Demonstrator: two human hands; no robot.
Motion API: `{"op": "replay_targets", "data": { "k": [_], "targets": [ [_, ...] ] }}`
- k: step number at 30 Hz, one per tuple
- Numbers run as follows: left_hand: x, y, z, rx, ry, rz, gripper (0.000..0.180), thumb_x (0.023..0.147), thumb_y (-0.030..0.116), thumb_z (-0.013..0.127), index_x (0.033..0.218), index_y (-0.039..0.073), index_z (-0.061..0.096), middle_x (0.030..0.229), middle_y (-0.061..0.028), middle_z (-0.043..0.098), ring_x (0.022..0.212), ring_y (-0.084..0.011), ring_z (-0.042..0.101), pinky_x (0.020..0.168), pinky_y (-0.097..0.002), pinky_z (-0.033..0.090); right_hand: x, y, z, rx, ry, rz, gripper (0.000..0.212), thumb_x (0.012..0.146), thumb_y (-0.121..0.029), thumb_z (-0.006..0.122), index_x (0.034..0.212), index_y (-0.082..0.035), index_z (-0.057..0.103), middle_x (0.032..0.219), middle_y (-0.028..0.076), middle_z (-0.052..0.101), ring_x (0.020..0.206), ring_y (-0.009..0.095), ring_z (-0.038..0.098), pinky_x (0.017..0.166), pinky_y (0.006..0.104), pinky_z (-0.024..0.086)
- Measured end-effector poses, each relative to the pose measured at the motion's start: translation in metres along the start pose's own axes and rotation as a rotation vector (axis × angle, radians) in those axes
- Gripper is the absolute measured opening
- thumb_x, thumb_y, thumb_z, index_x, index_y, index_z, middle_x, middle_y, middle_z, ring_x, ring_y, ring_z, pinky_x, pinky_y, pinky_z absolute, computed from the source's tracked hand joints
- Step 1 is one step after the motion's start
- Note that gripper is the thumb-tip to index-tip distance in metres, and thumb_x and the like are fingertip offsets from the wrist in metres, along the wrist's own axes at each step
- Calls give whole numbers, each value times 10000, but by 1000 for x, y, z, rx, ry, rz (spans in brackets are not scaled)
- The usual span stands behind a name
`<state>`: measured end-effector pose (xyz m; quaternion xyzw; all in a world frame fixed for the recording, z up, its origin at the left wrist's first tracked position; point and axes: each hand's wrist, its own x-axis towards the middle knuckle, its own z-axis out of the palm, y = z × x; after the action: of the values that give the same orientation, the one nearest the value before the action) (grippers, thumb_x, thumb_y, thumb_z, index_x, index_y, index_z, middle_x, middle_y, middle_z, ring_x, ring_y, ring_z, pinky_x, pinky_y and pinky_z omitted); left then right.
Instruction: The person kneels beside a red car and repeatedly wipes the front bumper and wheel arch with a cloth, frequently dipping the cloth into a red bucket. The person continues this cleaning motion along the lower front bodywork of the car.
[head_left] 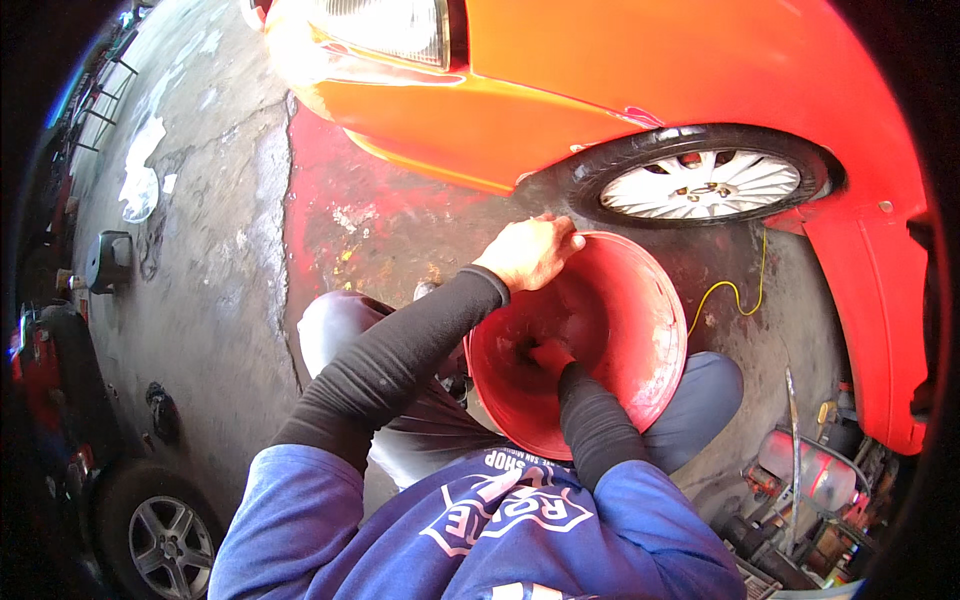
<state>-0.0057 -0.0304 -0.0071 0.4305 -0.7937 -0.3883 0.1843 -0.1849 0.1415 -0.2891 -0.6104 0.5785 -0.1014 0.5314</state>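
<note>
Between the knees (pixel 717 385), a bucket (pixel 645 335) points mouth-up.

you have an open way into the red bucket (pixel 650 320) along its right side, past your right hand (pixel 552 357) inside; your left hand (pixel 535 255) blocks the far rim. ahead, the wheel (pixel 710 188) and orange car body (pixel 640 60) bar you (a yellow cord (pixel 763 275) lies at the right). your right knee (pixel 708 395) crowds the bucket's lower right; beyond your left knee (pixel 335 325), the grey floor (pixel 215 260) leaves you wide room.
</note>
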Motion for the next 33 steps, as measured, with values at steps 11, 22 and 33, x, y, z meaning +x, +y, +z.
{"op": "replay_targets", "data": {
  "k": [11,22,33],
  "targets": [
    [3,-4,-7,-318,-42,-140,617,1029,498,358,1206,-36,610,1169,-283,640,1153,-399,592,997,-423,434,-53,-293,-251,227,-87,-3,237,896,-244,636,984,-28,675,771,52,666,613,137,638,497,264,498],
    [-1,-3,-8,-295,2,-58,657,1023,523,361,1208,-60,601,1191,-304,621,1182,-422,570,1007,-431,436,23,-351,-212,673,864,-17,494,830,-457,772,743,21,684,568,86,623,446,172,621,363,293,449],
    [5,-9,3,-209,104,51,563,1026,436,367,1078,-57,633,1064,-334,634,1082,-481,577,936,-498,451,20,-362,-219,312,940,-110,553,788,-464,793,594,25,621,521,118,573,488,261,562,540,445,461]
  ]
}}
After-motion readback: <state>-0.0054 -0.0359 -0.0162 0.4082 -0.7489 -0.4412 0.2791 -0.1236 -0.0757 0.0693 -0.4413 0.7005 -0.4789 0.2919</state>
